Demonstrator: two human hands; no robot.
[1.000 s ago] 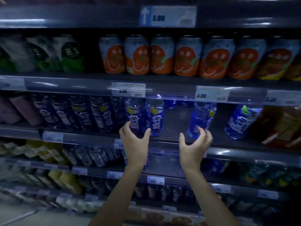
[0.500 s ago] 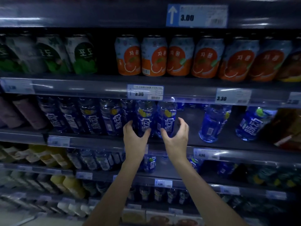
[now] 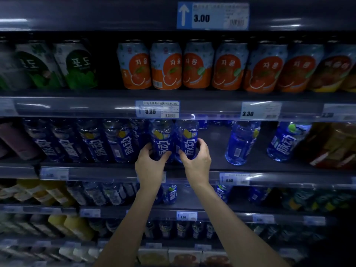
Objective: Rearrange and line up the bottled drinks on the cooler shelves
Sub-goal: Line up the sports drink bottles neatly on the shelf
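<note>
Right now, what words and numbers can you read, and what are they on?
"3.00": top price tag
"3.30": middle price tag
"4.50": lower price tag
"자몽": orange cans
"포도": green cans
"脉动": blue bottles
Everything else: too blurred to read.

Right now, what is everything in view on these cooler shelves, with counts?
orange cans: six, orange and pale blue, upper shelf, centre to right.
green cans: at least two, green and white, upper shelf, left.
held bottles: two, blue, middle shelf, centre, side by side.
row bottles: at least four, blue, middle shelf, left of the held pair.
lone bottles: two, blue, middle shelf, right, standing apart.
price tags: several, white and blue, shelf edges.
left hand: one, grips the left held bottle.
right hand: one, grips the right held bottle.
</note>
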